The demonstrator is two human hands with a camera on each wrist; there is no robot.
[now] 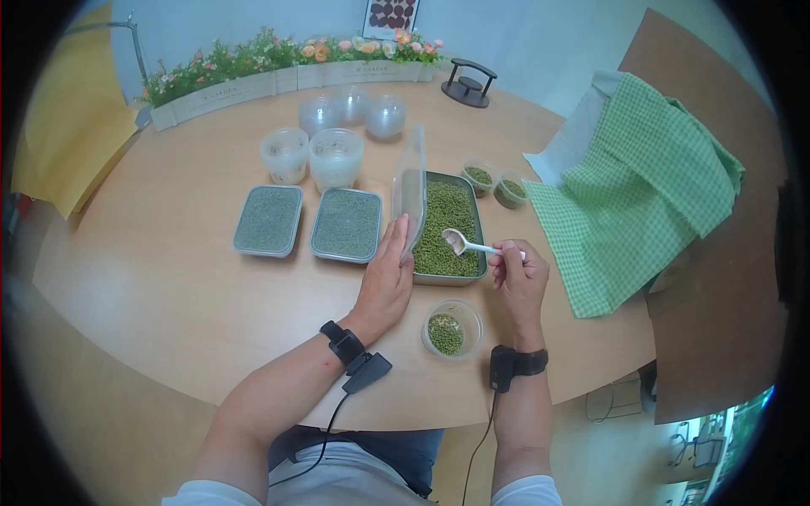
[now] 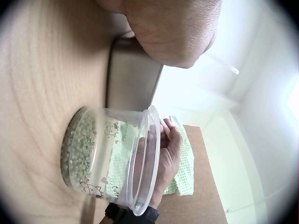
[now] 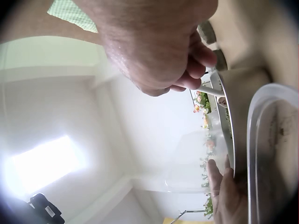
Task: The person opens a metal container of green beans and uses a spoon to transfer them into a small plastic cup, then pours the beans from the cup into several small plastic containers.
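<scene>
Spoon (image 1: 456,243), smooth, in right fingers (image 1: 512,261) above round beans (image 1: 449,207).

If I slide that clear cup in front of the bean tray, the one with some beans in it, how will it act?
The clear cup probably slides upright, since its beans sit low in it. Its thin, see-through wall looks like light plastic and might flex if squeezed. The loose beans would likely shift with a sudden push.

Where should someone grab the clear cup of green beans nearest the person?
I'd grip the cup around its upper wall, under the lip, from the person's side: it stands upright, widens toward that lip, and the metal tin sits just beyond.
</scene>
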